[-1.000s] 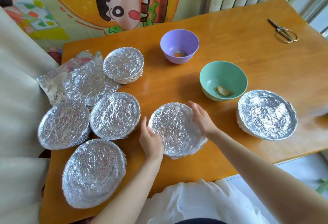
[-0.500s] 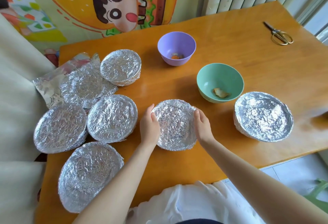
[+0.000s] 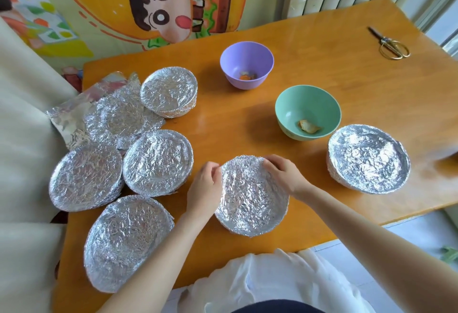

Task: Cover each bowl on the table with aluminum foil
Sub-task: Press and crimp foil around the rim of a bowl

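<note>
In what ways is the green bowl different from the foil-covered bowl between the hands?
The green bowl is bare, showing a pale food scrap inside; the foil-covered bowl is wrapped in crinkled foil. No hand touches the green bowl, while the left hand and right hand hold the foil-covered bowl's rim. The green bowl sits farther back on the table than the foil-covered bowl. Both are round.

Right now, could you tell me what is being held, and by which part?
The foil-covered bowl, by its rim: left hand on its left edge, right hand on the right.
</note>
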`<act>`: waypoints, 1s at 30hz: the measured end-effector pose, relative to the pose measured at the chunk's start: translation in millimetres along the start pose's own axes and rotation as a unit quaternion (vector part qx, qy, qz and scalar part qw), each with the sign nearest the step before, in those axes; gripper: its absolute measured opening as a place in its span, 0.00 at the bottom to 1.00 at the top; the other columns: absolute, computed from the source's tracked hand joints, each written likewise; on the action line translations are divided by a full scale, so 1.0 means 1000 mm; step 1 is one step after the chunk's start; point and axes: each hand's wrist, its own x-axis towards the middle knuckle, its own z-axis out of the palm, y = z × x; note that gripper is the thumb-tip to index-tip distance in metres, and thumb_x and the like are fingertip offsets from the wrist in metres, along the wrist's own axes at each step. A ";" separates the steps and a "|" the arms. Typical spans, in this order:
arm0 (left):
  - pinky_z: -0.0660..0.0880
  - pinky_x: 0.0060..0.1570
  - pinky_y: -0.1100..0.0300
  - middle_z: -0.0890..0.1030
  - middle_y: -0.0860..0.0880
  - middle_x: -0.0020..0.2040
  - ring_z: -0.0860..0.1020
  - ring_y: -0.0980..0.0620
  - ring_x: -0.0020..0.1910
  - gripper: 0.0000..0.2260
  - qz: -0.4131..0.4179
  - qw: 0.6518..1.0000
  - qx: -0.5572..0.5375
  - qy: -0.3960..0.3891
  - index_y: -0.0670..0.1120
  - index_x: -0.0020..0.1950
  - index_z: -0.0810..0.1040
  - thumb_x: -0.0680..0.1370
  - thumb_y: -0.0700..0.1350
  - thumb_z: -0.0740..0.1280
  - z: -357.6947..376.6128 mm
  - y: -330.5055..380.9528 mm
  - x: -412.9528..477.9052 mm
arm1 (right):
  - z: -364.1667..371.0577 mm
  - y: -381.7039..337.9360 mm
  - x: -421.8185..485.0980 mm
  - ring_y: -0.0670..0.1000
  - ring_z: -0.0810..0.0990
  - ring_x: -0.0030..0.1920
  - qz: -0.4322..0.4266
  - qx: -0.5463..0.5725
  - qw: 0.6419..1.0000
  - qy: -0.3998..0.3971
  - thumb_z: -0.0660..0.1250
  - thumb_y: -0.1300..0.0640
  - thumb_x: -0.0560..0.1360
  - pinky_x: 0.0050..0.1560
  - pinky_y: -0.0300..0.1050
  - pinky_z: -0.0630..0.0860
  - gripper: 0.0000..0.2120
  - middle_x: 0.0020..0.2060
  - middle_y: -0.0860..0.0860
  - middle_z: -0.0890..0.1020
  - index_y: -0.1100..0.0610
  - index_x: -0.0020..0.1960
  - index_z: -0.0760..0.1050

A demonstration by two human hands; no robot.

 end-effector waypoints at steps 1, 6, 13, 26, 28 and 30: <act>0.73 0.48 0.59 0.76 0.52 0.57 0.75 0.54 0.51 0.12 0.024 0.999 -0.029 -0.018 0.50 0.62 0.71 0.82 0.50 0.54 0.000 0.001 0.005 | -0.001 -0.002 0.000 0.48 0.75 0.47 -0.009 -0.036 0.999 -0.001 0.58 0.50 0.80 0.48 0.43 0.69 0.12 0.46 0.47 0.79 0.54 0.53 0.77; 0.71 0.60 0.59 0.75 0.53 0.60 0.73 0.55 0.59 0.12 0.061 0.991 -0.097 -0.065 0.48 0.64 0.73 0.81 0.47 0.60 0.003 0.025 0.031 | -0.002 -0.014 0.005 0.48 0.78 0.50 -0.029 -0.061 0.997 0.038 0.60 0.49 0.79 0.52 0.45 0.73 0.11 0.50 0.47 0.82 0.53 0.54 0.78; 0.74 0.46 0.59 0.80 0.51 0.45 0.77 0.53 0.46 0.04 0.016 0.992 -0.083 -0.091 0.47 0.47 0.78 0.78 0.46 0.65 0.007 0.035 0.043 | 0.002 -0.017 0.009 0.47 0.71 0.35 0.022 -0.006 0.999 0.038 0.62 0.53 0.78 0.36 0.42 0.66 0.09 0.33 0.46 0.75 0.55 0.41 0.73; 0.56 0.33 0.58 0.65 0.50 0.41 0.63 0.54 0.36 0.05 -0.150 0.958 -0.153 -0.189 0.47 0.45 0.67 0.79 0.46 0.60 0.011 0.028 0.030 | 0.005 -0.027 0.002 0.48 0.65 0.28 0.117 0.021 0.989 -0.089 0.59 0.56 0.80 0.20 0.32 0.62 0.10 0.30 0.50 0.68 0.55 0.40 0.70; 0.55 0.32 0.57 0.63 0.53 0.37 0.61 0.55 0.34 0.06 -0.163 0.956 -0.163 -0.181 0.48 0.43 0.66 0.78 0.46 0.61 0.012 0.027 0.029 | 0.004 -0.029 0.003 0.48 0.65 0.29 0.124 0.003 0.987 -0.098 0.58 0.55 0.80 0.24 0.36 0.63 0.10 0.30 0.50 0.68 0.55 0.41 0.70; 0.58 0.33 0.57 0.66 0.51 0.37 0.64 0.53 0.35 0.05 -0.158 0.959 -0.169 -0.160 0.47 0.43 0.68 0.78 0.45 0.62 0.014 0.027 0.028 | 0.004 -0.029 0.003 0.48 0.66 0.29 0.127 -0.006 0.987 -0.096 0.58 0.56 0.79 0.27 0.40 0.62 0.10 0.30 0.49 0.68 0.55 0.40 0.69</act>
